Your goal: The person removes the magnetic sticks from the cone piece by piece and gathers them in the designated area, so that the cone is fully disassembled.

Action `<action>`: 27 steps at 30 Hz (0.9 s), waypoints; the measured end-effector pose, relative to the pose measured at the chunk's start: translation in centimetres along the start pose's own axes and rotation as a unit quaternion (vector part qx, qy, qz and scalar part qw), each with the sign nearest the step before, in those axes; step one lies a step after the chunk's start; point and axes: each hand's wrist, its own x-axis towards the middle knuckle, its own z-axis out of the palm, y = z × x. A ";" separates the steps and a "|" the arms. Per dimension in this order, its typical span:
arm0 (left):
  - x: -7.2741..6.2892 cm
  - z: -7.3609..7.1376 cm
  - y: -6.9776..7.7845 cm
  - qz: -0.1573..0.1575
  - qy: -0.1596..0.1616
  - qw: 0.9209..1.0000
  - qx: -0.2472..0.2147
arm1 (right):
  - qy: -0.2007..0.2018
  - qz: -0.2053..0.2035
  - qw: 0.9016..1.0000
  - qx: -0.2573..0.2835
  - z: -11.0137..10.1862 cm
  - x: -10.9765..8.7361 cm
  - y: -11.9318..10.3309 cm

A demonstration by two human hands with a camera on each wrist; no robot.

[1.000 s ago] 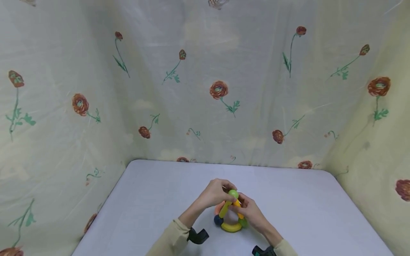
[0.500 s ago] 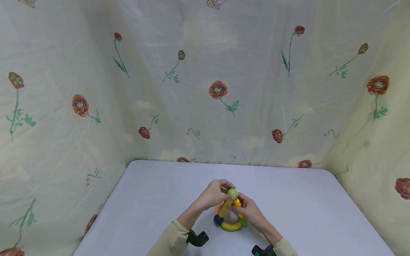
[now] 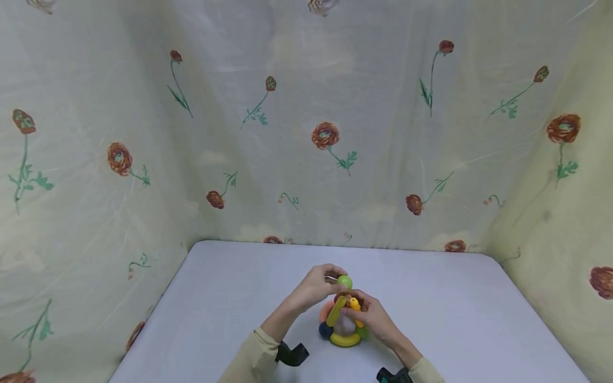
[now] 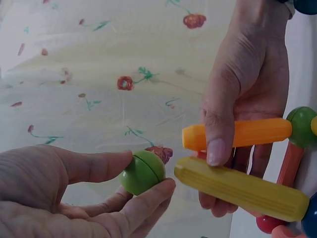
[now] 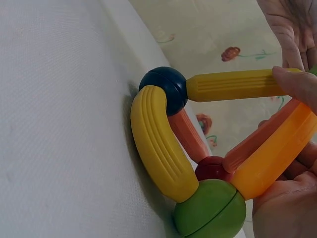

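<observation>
My left hand (image 3: 313,287) pinches a light green toy ball (image 4: 142,172) between thumb and fingers, just apart from the tops of the rods. Below it, a frame of toy building rods and balls stands on the table. My right hand (image 3: 375,317) holds the leaning rods near their upper ends, its thumb across the yellow rod (image 4: 240,188) and the orange rod (image 4: 262,133). At the base, a curved yellow piece (image 5: 161,141) joins a dark blue ball (image 5: 166,89) to a green ball (image 5: 210,208). Salmon rods (image 5: 189,136) meet a red ball (image 5: 212,167) behind.
The white table (image 3: 239,276) has rounded far corners. Flower-printed curtains (image 3: 373,175) hang behind it and at both sides. Each wrist wears a black camera mount, such as the left wrist mount (image 3: 292,355).
The light green ball, touching the rod tops before, has come up and left off them in my left hand. My right hand stays on the rods.
</observation>
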 end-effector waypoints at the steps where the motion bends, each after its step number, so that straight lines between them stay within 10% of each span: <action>1: 0.1 -0.2 -0.1 0.000 -0.001 1.000 -0.004 | 0.001 -0.001 1.000 -0.004 0.0 0.0 0.0; 14: 5.1 -3.1 -3.6 -0.020 0.017 0.993 -0.117 | -0.008 -0.009 1.000 0.000 0.0 0.1 -0.1; 27: 10.6 -3.1 -9.9 -0.067 0.097 0.992 -0.050 | -0.002 -0.002 1.000 -0.003 0.1 0.0 -0.3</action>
